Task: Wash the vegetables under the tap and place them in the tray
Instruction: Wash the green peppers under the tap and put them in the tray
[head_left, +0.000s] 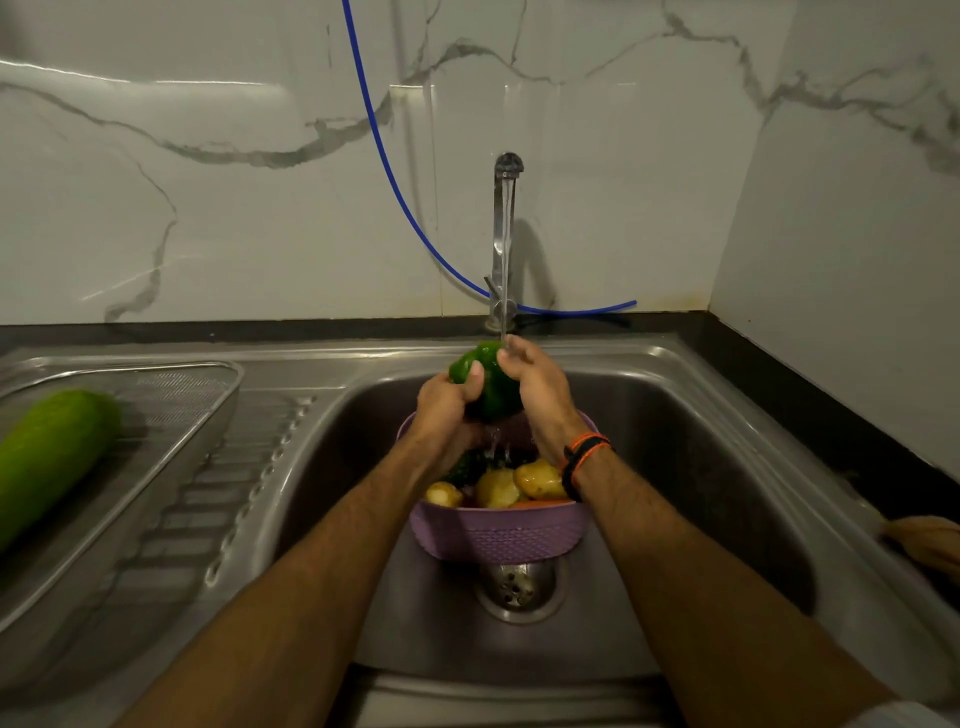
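Observation:
A green bell pepper (491, 382) is held under the running tap (505, 234), water streaming onto it. My left hand (444, 410) grips it from the left with the thumb across its front. My right hand (535, 387) holds its right side, fingers curled over the top. Below them a purple basket (496, 532) stands in the sink (675, 467) with potatoes (537, 478), a dark green vegetable and something orange inside. A metal mesh tray (171, 410) lies on the drainboard at left, holding a large pale green gourd (49, 457).
A blue hose (395, 176) hangs down the marble wall and ends behind the tap. The sink drain (519, 590) is just in front of the basket. A brown object (930, 540) lies on the dark counter at the right edge.

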